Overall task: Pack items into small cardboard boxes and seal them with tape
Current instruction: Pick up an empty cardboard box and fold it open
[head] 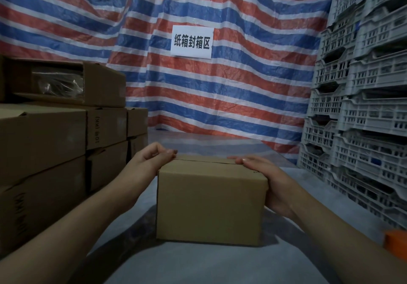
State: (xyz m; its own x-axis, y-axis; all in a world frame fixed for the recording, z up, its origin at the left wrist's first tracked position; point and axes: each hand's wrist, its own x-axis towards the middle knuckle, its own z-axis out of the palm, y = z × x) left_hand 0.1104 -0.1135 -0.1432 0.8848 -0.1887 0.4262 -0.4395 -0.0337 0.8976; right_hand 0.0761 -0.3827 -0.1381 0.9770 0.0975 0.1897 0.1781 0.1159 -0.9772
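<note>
A small brown cardboard box [209,204] stands on the grey table [198,264] in front of me, its top flaps folded down with a seam showing along the top. My left hand [152,160] is at the box's top left corner, fingers curled, thumb pressing on the flap edge. My right hand [268,180] lies over the top right corner, fingers stretched flat across the flap and palm against the right side. No tape shows on the box.
Stacked cardboard boxes [55,142] fill the left side, the top one open toward me with a plastic-wrapped item inside. Grey plastic crates [361,111] are piled on the right. An orange object [396,244] sits at the right edge. A striped tarp with a paper sign [191,42] hangs behind.
</note>
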